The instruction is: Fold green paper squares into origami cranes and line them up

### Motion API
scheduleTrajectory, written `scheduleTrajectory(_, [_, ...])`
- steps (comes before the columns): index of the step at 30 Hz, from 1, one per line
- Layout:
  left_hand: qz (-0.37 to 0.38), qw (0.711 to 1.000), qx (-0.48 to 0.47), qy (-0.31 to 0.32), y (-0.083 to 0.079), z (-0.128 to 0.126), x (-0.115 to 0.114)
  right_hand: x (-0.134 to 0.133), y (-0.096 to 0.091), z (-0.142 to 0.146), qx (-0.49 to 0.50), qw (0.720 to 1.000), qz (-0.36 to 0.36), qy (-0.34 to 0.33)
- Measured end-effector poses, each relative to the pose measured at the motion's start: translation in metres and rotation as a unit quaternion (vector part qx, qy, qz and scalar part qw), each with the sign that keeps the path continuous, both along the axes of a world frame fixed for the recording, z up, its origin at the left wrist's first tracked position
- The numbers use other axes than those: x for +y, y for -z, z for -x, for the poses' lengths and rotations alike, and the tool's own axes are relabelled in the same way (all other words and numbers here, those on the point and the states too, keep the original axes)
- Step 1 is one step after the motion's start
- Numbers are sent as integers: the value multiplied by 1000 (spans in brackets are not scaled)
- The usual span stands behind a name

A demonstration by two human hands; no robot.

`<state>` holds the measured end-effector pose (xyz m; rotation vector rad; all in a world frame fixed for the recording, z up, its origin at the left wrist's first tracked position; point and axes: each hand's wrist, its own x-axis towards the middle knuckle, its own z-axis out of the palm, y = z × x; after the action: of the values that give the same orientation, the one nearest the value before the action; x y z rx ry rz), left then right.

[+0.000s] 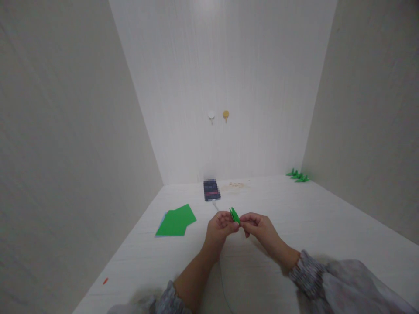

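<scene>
A small piece of folded green paper (pixel 235 215), narrow and pointed at its upper end, is held up over the white table. My left hand (pixel 220 229) pinches it between thumb and fingers, and a ring shows on one finger. From the other side, my right hand (pixel 258 226) has its thumb and fingertips closed on the lower right edge of the same paper. The fingertips hide part of its lower end. Flat green paper sheets (pixel 176 220) lie to the left of my hands, with a pale blue edge showing beneath.
Behind my hands, a dark blurred device (pixel 211 190) leans at the back wall, a thin cable (pixel 222 279) running toward me. Several green folded paper pieces (pixel 297 176) sit in the back right corner. A small orange object (pixel 105 281) lies front left. Two hooks (pixel 225 114) hang on the wall.
</scene>
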<state>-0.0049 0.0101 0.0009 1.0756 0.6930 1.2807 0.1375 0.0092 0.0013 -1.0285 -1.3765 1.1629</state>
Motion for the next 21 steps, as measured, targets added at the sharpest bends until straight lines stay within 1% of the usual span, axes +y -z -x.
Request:
scheduleTrajectory(3, [1, 1000, 9, -15, 1, 0, 1, 0, -1, 0, -5, 1000, -4, 5])
scheduleTrajectory(6, [4, 999, 30, -14, 0, 0, 0, -1, -2, 1, -8, 1000, 0, 4])
scheduleTrajectory(12, [11, 999, 38, -22, -1, 1, 0, -1, -1, 2, 8, 1000, 1, 2])
scheduleTrajectory(18, [-12, 998, 53, -22, 1, 1, 1, -3, -2, 1, 22, 1000, -3, -14])
scheduleTrajectory(21, [-24, 998, 41, -30, -1, 1, 0, -3, -4, 1, 21, 999, -5, -24])
